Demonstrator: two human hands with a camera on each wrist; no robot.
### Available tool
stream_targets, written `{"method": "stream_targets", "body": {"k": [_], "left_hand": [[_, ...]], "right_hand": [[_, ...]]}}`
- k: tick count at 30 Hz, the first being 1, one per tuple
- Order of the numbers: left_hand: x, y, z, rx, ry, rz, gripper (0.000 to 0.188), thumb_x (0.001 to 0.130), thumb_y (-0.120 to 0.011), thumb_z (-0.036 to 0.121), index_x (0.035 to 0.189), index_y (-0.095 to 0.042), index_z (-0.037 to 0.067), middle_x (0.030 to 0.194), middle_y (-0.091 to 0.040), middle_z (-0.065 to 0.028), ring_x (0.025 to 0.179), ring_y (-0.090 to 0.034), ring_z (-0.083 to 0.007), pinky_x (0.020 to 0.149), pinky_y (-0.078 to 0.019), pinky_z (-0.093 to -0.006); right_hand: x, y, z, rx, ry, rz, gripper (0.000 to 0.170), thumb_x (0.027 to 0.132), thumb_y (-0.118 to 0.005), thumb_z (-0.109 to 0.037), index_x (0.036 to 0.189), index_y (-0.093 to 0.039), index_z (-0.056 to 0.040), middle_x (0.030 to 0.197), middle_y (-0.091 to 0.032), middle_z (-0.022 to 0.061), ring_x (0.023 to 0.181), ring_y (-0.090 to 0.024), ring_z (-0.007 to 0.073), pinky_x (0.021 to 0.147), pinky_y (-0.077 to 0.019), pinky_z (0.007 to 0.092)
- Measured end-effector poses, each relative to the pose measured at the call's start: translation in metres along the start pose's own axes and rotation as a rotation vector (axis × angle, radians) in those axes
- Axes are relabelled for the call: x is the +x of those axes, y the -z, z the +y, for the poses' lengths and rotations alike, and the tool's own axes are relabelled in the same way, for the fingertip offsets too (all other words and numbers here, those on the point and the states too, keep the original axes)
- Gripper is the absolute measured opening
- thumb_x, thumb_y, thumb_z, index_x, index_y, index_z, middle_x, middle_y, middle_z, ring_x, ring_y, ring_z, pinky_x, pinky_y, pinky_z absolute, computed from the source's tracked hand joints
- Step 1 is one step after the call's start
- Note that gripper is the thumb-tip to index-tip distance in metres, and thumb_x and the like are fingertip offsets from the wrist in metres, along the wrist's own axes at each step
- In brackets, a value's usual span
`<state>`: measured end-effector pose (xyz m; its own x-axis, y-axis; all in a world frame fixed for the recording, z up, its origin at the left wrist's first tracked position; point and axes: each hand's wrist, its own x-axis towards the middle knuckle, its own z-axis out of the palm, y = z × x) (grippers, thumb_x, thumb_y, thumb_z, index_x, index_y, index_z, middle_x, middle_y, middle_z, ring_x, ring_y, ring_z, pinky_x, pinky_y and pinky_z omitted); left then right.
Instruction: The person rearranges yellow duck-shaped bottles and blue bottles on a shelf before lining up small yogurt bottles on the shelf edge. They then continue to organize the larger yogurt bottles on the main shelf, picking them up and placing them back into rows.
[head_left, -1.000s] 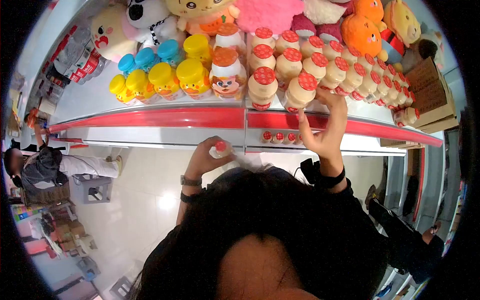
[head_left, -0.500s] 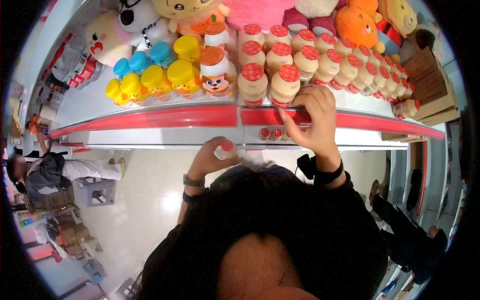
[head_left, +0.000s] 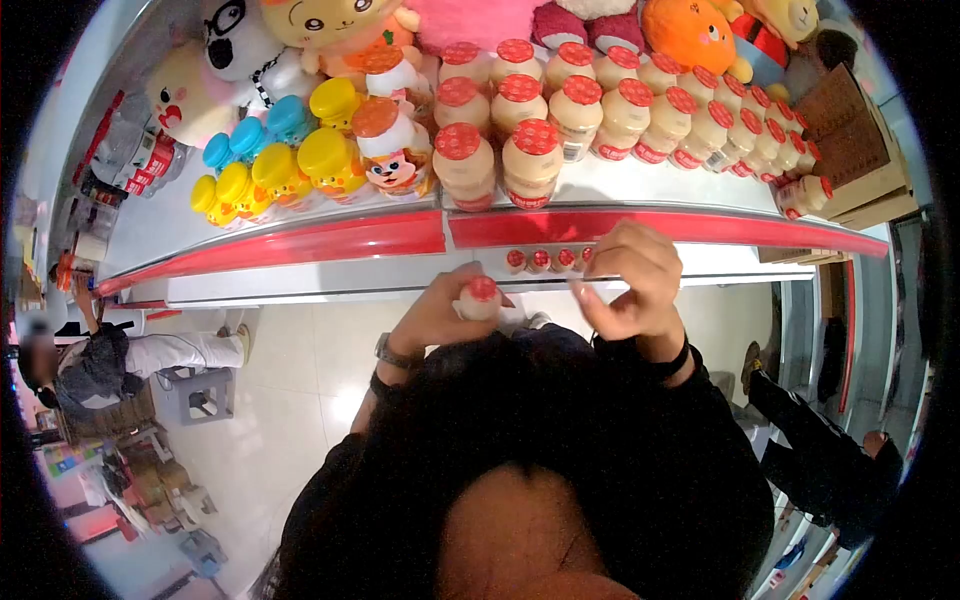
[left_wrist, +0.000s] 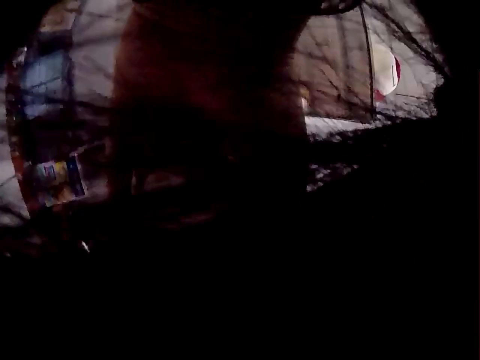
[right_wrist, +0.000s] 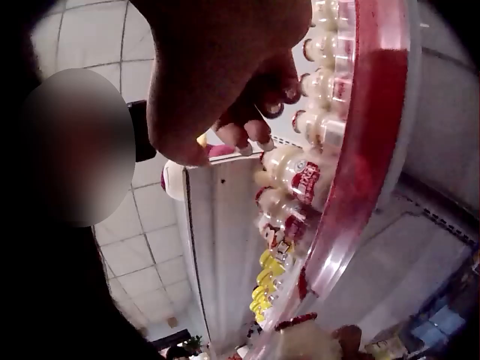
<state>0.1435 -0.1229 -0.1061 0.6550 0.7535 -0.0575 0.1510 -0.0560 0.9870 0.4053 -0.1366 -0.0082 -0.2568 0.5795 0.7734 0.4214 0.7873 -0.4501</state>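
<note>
My left hand (head_left: 430, 312) grips a bottle (head_left: 481, 303) with a red top, below the shelf's front edge in the head view. To its right hangs my right hand (head_left: 640, 278), its fingers loosely bent and the thumb apart, holding nothing. Two cream bottles with red tops, one on the left (head_left: 464, 170) and one on the right (head_left: 531, 168), stand at the front of the shelf, with rows of similar bottles behind and to the right. The right wrist view shows my right hand (right_wrist: 225, 82) beside the row and the gripped bottle (right_wrist: 304, 341) low down. The left wrist view is mostly dark.
Yellow duck jars (head_left: 281, 175), blue-lidded jars and a dog-faced jar (head_left: 396, 165) stand left of the bottles, plush toys (head_left: 690, 35) behind. A red strip (head_left: 700, 230) edges the shelf. Cardboard boxes (head_left: 845, 140) are at the right; people are at both sides.
My right hand has drawn back from the front bottle toward me and holds nothing. My left hand has moved right with its bottle, nearer the right hand. Shelf items appear shifted left.
</note>
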Motion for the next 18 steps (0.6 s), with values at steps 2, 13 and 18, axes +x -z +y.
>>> {"method": "stream_targets", "body": {"k": [2, 13, 18], "left_hand": [[0.01, -0.006, 0.006, 0.129, -0.11, -0.089, 0.036, 0.073, -0.08, 0.015, 0.102, -0.061, 0.003, 0.088, -0.065, -0.0069, 0.083, -0.062, -0.0152, 0.077, -0.0496, -0.0322], [0.05, -0.052, 0.03, -0.013, -0.092, -0.244, 0.043, 0.066, -0.082, 0.015, 0.099, -0.057, 0.004, 0.088, -0.062, -0.008, 0.084, -0.06, -0.0155, 0.077, -0.0499, -0.0323], [0.057, -0.057, 0.028, -0.032, -0.02, -0.296, 0.057, 0.064, -0.088, 0.021, 0.109, -0.057, 0.005, 0.101, -0.064, -0.0067, 0.093, -0.061, -0.017, 0.083, -0.0489, -0.0313]], "right_hand": [[-0.001, 0.001, -0.002, 0.131, 0.009, -0.112, 0.023, 0.065, -0.078, -0.01, 0.066, -0.056, -0.0065, 0.064, -0.057, 0.0071, 0.049, -0.052, 0.0231, 0.044, -0.037, 0.0315], [-0.037, 0.008, 0.0, -0.099, -0.371, -0.606, 0.033, 0.077, -0.074, -0.039, 0.081, -0.066, -0.0077, 0.078, -0.067, 0.016, 0.069, -0.065, 0.0358, 0.061, -0.0519, 0.0449], [-0.045, 0.023, 0.006, -0.021, -0.346, -0.538, 0.028, 0.072, -0.076, -0.032, 0.075, -0.062, -0.0079, 0.07, -0.062, 0.0136, 0.066, -0.063, 0.0348, 0.057, -0.0487, 0.0434]]}}
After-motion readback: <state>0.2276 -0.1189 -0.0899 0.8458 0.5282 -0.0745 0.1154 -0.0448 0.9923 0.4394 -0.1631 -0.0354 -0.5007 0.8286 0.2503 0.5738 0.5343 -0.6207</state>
